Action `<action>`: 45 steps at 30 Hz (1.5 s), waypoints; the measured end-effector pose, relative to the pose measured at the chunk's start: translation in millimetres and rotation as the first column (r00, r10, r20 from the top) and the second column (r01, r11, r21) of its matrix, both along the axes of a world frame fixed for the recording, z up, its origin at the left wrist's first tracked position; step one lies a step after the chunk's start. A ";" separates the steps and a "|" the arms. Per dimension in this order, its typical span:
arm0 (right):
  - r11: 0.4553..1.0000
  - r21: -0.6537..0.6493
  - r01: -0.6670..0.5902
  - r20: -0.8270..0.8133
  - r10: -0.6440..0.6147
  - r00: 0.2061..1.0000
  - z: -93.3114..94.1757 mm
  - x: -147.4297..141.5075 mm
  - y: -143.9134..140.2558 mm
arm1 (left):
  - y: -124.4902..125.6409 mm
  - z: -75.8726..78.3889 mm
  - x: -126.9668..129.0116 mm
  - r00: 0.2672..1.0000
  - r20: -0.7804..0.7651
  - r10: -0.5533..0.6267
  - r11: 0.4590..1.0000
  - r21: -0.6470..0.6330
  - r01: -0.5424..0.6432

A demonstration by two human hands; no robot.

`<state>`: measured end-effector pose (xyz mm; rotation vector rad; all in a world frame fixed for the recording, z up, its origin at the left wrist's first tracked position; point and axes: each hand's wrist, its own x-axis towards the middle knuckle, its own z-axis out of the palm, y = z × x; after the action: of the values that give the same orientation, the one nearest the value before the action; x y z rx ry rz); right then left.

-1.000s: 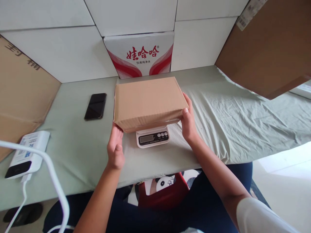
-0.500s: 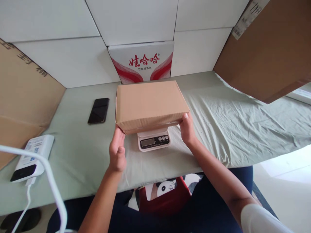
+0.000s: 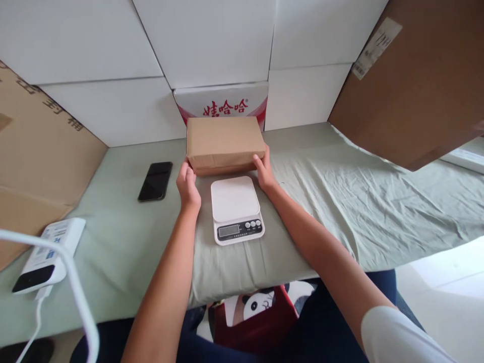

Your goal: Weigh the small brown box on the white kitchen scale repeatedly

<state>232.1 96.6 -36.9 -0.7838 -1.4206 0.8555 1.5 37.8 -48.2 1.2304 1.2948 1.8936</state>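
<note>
Between my two hands is a closed brown cardboard box [image 3: 226, 138], just behind a white digital kitchen scale [image 3: 235, 201]. My left hand [image 3: 188, 185] grips the box's near left corner, fingers curled at its side. At the near right corner my right hand [image 3: 264, 169] holds on, thumb on the front face and fingers along the side. The scale's flat platform is bare, and its display and buttons face me. Whether the underside of the box touches the cloth I cannot tell.
Left of the box lies a black phone [image 3: 155, 181]. A white power strip [image 3: 53, 252] with a white cable sits further left. Large cardboard panels stand at the left [image 3: 41, 166] and right [image 3: 408, 85]. A white box with red lettering [image 3: 219, 98] is at the back wall.
Both hands have carried the cardboard box away from me, from above the scale to behind it. The scale's platform has come into view.
</note>
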 end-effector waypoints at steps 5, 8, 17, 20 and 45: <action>0.996 -0.073 -0.050 -0.011 0.050 0.999 -14.5 1.1 6.1 | 4.4 -14.7 -0.2 0.984 0.173 0.052 0.995 -0.094 -0.036; 0.992 -0.121 -0.027 -0.037 0.023 0.999 -16.4 0.1 10.8 | 7.0 -14.9 -0.4 0.984 0.169 0.052 0.994 -0.108 -0.034; 0.934 -0.355 0.039 -0.160 -0.102 0.982 -34.1 29.8 34.5 | -2.0 -9.1 -49.4 0.926 0.314 0.209 0.978 -0.076 -0.195; 0.937 -0.349 0.005 -0.153 -0.063 0.986 -31.0 29.5 31.2 | -1.2 -13.7 -48.2 0.952 0.282 0.115 0.992 -0.082 -0.096; 0.981 -0.105 -0.161 0.139 0.175 0.975 -5.0 10.2 -8.3 | -3.5 -9.8 -17.0 0.986 0.094 -0.139 0.986 -0.082 0.147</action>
<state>242.3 88.4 -41.9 -0.8188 -1.6052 1.0169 -15.4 34.3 -58.0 1.1506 1.1976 1.7502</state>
